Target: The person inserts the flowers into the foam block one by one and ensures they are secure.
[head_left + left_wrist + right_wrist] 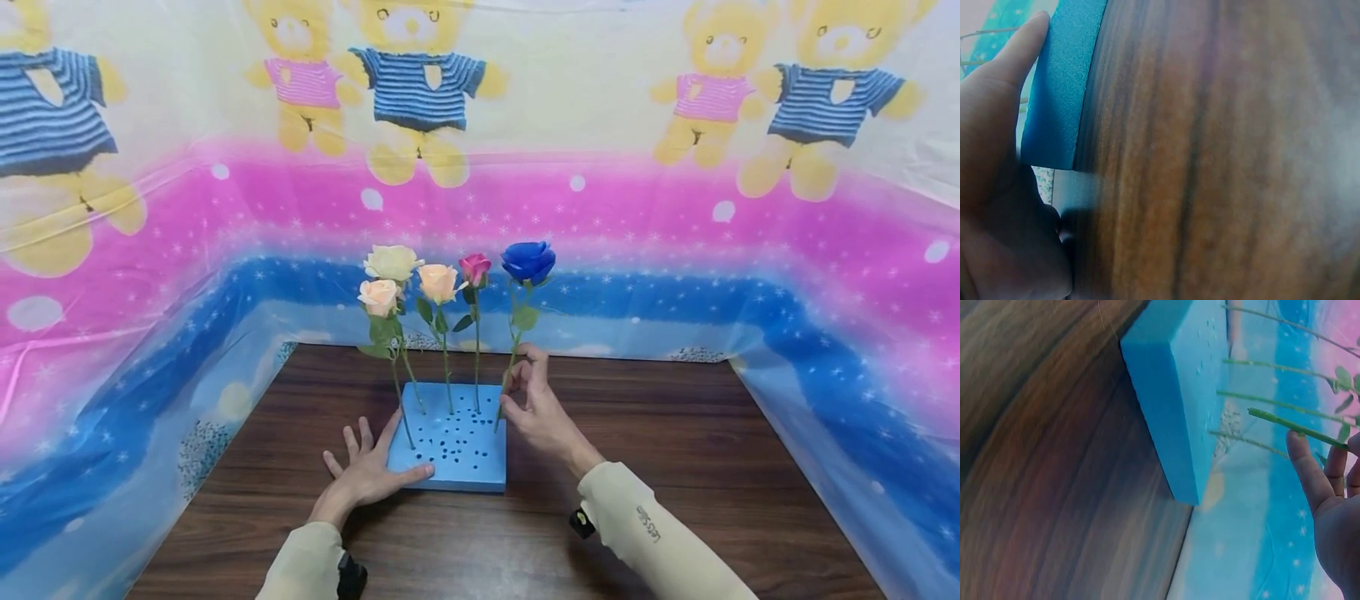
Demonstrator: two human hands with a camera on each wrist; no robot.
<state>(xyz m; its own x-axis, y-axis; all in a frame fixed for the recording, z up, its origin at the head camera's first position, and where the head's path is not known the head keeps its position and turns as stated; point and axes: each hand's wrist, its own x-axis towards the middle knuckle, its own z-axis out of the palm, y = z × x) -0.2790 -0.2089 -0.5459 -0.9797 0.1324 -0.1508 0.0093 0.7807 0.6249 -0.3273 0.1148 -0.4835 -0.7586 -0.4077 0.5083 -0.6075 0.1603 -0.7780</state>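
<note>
A blue rose point(528, 262) is held upright by its green stem in my right hand point(546, 412), over the right side of a light blue foam block point(450, 485). In the right wrist view, thumb and fingers pinch that stem point(1272, 419), whose cut lower end hangs free above the block's holed face. My left hand point(367, 475) rests at the block's left front corner, fingers spread on the table and thumb on the foam. Standing in the block are a white rose point(392, 262), two peach roses point(378, 297) and a deep pink rose point(475, 269).
The block lies on a dark brown wooden table point(637, 417). Many small holes dot its top. A cloth point(585, 217) printed with teddy bears hangs behind the table and along both sides.
</note>
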